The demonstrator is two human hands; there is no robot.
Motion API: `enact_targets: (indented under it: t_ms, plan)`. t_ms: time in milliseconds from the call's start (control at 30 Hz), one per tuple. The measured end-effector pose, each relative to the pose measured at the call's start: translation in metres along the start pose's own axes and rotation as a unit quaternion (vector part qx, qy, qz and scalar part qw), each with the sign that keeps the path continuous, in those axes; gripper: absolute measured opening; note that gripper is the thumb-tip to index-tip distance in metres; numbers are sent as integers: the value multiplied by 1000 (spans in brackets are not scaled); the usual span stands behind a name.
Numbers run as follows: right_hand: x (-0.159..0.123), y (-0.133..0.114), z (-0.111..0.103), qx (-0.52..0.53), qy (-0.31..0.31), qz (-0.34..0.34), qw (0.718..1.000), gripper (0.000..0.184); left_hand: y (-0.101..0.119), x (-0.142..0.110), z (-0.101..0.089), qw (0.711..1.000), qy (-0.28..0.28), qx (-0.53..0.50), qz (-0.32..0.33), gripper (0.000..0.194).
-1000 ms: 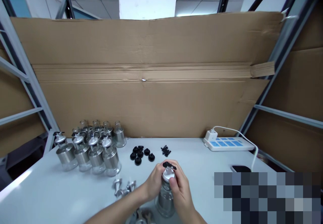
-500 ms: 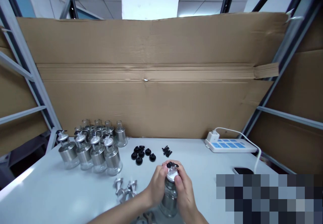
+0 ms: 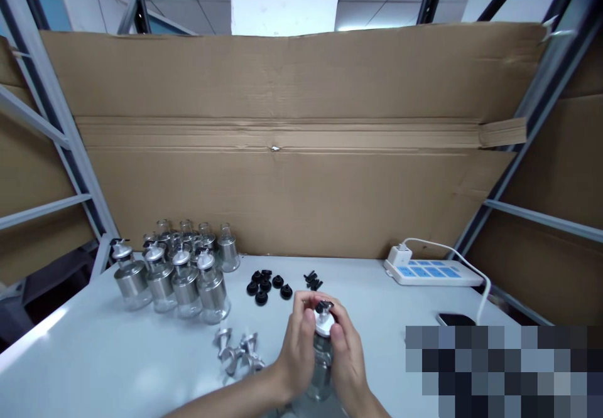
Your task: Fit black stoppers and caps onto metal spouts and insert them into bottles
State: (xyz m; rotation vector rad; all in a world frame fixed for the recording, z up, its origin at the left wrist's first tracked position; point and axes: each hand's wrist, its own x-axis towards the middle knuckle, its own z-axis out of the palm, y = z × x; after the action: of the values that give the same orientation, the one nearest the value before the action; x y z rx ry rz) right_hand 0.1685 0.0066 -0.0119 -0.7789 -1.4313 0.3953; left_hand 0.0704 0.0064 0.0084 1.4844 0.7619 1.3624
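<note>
Glass bottle (image 3: 322,368), upright or close to it, is between the two hands at the near side of the white table (image 3: 155,368), low in the middle of the view; whether its base rests on the tabletop is hard to tell. On its neck sits a pale collar (image 3: 325,324), and above that a black spout (image 3: 324,306). Judging by this, the top is already on the bottle — how tight it is, the view does not show. Four bottles in the front row (image 3: 213,292) carry similar tops, while the open-necked bottle (image 3: 228,251) at the back right of the group has none. Other parts lie loose and unfitted: silvery pieces (image 3: 232,360) just left of the hands, black round caps (image 3: 265,285) farther back, and small black pieces (image 3: 312,280) beyond the hands.

Both hands are curled in around the top of the bottle, neither spread wide. The left hand (image 3: 296,358) comes in from the lower left, its thumb raised beside the collar and its fingers bent behind the top. The right hand (image 3: 348,358) closes on the other side, thumb pressed near the collar's lower edge; some fingertips on both are hidden.

Farther right, a power strip (image 3: 428,272) with a white plug (image 3: 399,256) stands near the cardboard (image 3: 301,85) — a dark, flat object (image 3: 456,319) lies before it.
</note>
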Motion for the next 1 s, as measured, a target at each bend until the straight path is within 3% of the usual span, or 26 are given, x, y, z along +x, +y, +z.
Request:
enact_targets:
  t_ms: [133, 267, 400, 533, 800, 1000]
  plan:
    - [-2, -3, 1, -4, 17, -11, 1000, 32, -7, -3, 0, 1000, -7, 20, 20, 53]
    - [-4, -7, 0, -5, 35, -35, 999, 26, -12, -3, -5, 988, -54, 88, 115, 48]
    - [-6, -5, -2, 4, 38, -53, 998, 22, -9, -1, -13, 958, -136, 149, 204, 41]
    - [-9, 0, -2, 4, 18, -59, 998, 21, -10, 1, -22, 933, -203, 200, 217, 45]
    - [-12, 2, 4, 26, 36, -39, 998, 22, -20, 0, -23, 924, -182, 190, 278, 39]
    - [-7, -4, 3, -16, 60, -17, 998, 16, -18, -4, -23, 940, -159, 189, 235, 33]
